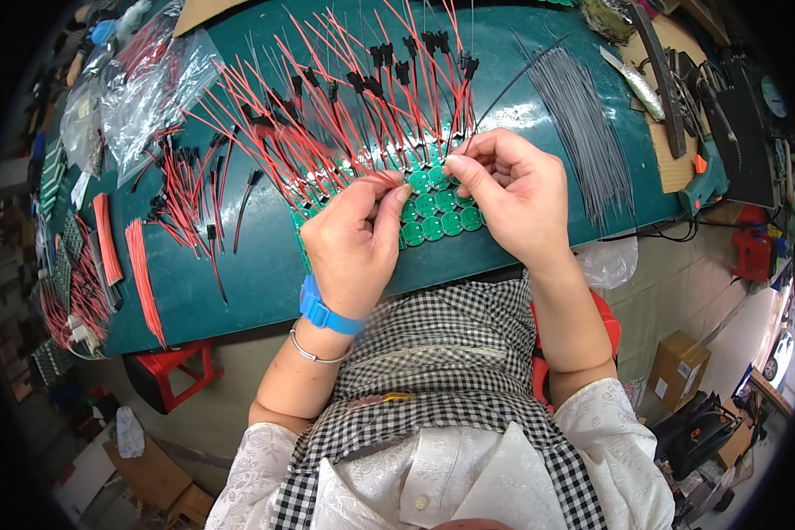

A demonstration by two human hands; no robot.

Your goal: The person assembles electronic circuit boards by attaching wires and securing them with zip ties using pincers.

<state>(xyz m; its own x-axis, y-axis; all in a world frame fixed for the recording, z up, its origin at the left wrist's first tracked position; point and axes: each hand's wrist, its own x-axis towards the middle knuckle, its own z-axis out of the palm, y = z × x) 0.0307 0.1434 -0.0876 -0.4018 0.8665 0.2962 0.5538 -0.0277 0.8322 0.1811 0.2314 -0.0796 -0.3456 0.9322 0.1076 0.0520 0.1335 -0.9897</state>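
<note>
A panel of round green circuit boards (433, 228) lies in front of me on the table. Rows of red and dark wires rise from its far part, some ending in black plug connectors (402, 72). My left hand (353, 231) is closed in a pinch over the panel beside the red wires; whatever is between its fingertips is hidden. My right hand (517, 194) pinches a thin black wire (514, 87) close to the boards. The wire slants up and away to the right. Both hands' fingertips are near the same row of boards, a little apart.
A bundle of loose black wires (583, 132) lies right of the panel. To the left are short connector leads (185, 194), a red wire bundle (143, 274) and clear plastic bags (155, 93). A knife (634, 81) and cardboard (671, 163) sit at the far right.
</note>
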